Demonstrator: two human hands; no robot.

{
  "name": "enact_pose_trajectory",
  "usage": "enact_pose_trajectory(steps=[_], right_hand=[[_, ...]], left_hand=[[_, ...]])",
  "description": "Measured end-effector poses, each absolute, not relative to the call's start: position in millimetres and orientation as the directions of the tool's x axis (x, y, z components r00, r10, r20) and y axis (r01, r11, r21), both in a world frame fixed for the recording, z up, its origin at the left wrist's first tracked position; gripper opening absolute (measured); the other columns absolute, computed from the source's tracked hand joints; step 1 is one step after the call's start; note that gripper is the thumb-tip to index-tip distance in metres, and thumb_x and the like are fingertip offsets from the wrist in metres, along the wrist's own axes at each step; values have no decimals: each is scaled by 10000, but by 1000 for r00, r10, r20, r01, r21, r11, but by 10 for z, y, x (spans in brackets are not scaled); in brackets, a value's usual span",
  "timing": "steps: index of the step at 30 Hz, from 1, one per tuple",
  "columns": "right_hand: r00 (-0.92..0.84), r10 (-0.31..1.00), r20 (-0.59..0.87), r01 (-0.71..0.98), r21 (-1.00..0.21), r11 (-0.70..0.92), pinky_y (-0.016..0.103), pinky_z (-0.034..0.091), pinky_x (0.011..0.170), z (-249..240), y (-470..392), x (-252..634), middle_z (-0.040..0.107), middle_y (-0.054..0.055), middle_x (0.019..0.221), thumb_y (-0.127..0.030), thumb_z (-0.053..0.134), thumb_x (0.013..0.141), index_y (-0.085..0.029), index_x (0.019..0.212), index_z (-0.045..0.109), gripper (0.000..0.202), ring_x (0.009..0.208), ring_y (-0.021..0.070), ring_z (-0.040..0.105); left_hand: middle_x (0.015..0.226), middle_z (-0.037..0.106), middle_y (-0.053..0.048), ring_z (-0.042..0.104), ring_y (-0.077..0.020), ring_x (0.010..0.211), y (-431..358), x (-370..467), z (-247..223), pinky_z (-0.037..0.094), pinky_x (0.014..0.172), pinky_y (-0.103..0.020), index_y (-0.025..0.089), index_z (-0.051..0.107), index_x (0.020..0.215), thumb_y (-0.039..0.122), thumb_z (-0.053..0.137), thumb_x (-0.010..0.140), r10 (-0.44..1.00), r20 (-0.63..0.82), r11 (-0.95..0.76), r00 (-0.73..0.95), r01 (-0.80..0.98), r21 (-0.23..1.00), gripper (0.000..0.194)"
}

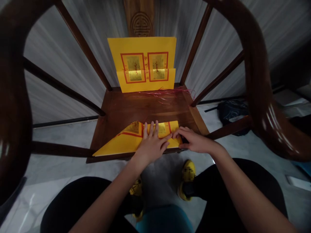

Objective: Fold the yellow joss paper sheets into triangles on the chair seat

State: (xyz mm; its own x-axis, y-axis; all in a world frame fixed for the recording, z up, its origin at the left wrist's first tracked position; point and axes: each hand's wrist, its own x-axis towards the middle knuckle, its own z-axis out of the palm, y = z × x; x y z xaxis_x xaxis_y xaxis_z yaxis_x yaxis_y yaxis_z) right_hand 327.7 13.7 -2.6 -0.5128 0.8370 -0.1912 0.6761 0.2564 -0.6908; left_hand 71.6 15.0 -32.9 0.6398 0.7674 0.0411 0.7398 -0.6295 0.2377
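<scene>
A yellow paper (116, 142) with red frames and gold patches lies along the front edge of the wooden chair seat, its left part folded to a slanted point. My left hand (152, 140) rests on the middle of this paper with its fingers spread. At the paper's right end, my right hand (188, 139) has its fingers curled and closed around the edge. The two hands nearly meet. Farther back, a larger yellow sheet (145, 47) with two red-framed gold squares leans upright against the chair back, creased across its lower half.
Pink strings (165, 93) lie at the rear of the chair seat (145, 108). Dark wooden armrests (257, 58) curve in on both sides. A black bag (233, 113) sits on the floor at right. A blue stool (165, 220) shows between the legs.
</scene>
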Motion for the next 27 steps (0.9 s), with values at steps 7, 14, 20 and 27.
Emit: enact_pose_trajectory(steps=[7, 14, 20, 27], right_hand=[[-346, 915, -206, 880, -411, 239, 423, 407, 926, -47, 79, 3037, 689, 67, 849, -539, 522, 1115, -224, 816, 625, 446, 913, 261, 615], [-549, 817, -180, 629, -732, 261, 321, 308, 650, 122, 95, 3034, 430, -43, 664, -613, 492, 1101, -236, 695, 461, 555, 639, 139, 400], [-542, 823, -169, 398, -915, 74, 314, 220, 577, 157, 122, 2848, 229, -65, 644, -775, 546, 1019, -253, 644, 285, 694, 594, 112, 227], [-512, 849, 131, 326, -885, 333, 420, 510, 1083, -107, 67, 2393, 708, 110, 1269, -588, 534, 1112, -215, 1259, 683, 428, 1211, 251, 662]], left_hand=[[1876, 157, -91, 82, -458, 1727, 126, 759, -320, 80, 1352, -772, 369, 445, 1713, 447, 480, 1148, 811, 0, -561, 584, 778, 282, 571], [1845, 261, -143, 281, -400, 1699, 282, 708, -140, 97, 1355, -747, 221, 702, 1325, 102, 522, 1010, 824, -24, -514, 567, 764, 390, 382], [1562, 641, -30, 588, -276, 1469, 459, 469, 161, 216, 1342, -643, 228, 742, 833, 4, 563, 872, 881, 162, -466, 445, 752, 466, 290], [1404, 705, -50, 698, -216, 1269, 669, -341, 489, 487, 1181, -433, 196, 688, 719, 86, 499, 841, 863, 80, -448, 500, 681, 580, 250]])
